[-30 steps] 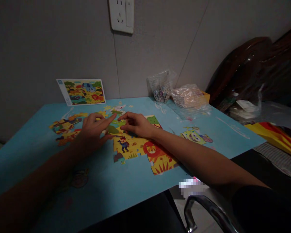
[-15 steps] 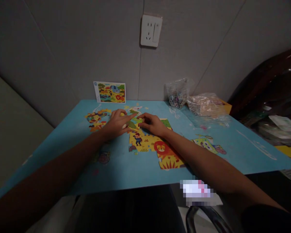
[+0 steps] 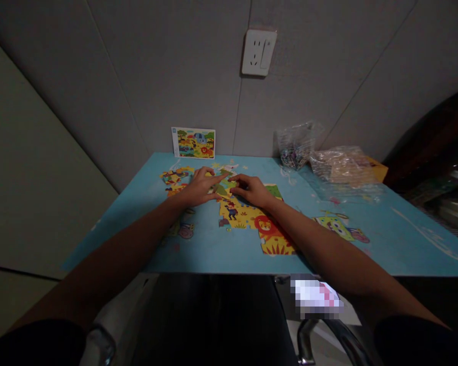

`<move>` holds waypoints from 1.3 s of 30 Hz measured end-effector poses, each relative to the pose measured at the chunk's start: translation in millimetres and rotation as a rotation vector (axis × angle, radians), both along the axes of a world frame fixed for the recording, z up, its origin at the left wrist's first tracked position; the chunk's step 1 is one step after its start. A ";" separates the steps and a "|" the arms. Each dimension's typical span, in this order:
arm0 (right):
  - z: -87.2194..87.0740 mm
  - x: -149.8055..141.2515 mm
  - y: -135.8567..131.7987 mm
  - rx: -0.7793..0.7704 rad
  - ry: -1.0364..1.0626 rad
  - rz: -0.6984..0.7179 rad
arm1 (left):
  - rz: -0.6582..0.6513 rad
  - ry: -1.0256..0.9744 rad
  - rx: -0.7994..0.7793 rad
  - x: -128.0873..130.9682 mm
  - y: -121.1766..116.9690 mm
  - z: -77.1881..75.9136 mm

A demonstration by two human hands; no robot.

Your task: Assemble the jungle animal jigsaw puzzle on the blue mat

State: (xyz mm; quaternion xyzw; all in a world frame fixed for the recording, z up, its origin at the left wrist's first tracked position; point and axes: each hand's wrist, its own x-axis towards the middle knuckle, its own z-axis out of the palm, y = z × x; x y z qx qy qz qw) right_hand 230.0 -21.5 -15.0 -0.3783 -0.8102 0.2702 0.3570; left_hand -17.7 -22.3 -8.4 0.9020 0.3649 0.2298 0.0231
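A partly joined jigsaw (image 3: 248, 218) with a lion and yellow ground lies on the blue table (image 3: 213, 249). My left hand (image 3: 199, 187) rests flat on its upper left part, fingers stretched out toward the right. My right hand (image 3: 252, 190) lies beside it on the upper middle, fingers curled down onto a green piece (image 3: 222, 190) between the two hands. A loose cluster of joined pieces (image 3: 172, 179) sits just left of my left hand.
A reference picture card (image 3: 194, 143) leans on the wall at the table's back. Clear plastic bags (image 3: 320, 157) of pieces lie at the back right. A wall socket (image 3: 258, 51) is above. A chair's metal arm (image 3: 328, 340) shows below.
The view has pulled back and swung left, so the table looks smaller and more central. Both hands have stayed on the same spot of the jigsaw, close together.
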 end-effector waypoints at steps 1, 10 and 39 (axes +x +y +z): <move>0.2 -0.7 -0.1 0.002 -0.006 -0.001 | 0.001 -0.009 -0.002 -0.7 0.2 -0.6; 3.0 -4.4 -4.7 0.124 -0.060 0.002 | -0.002 -0.080 0.075 -9.5 2.0 -1.8; 5.7 2.7 -2.1 0.205 -0.127 -0.044 | 0.100 -0.046 0.111 -10.4 8.0 8.2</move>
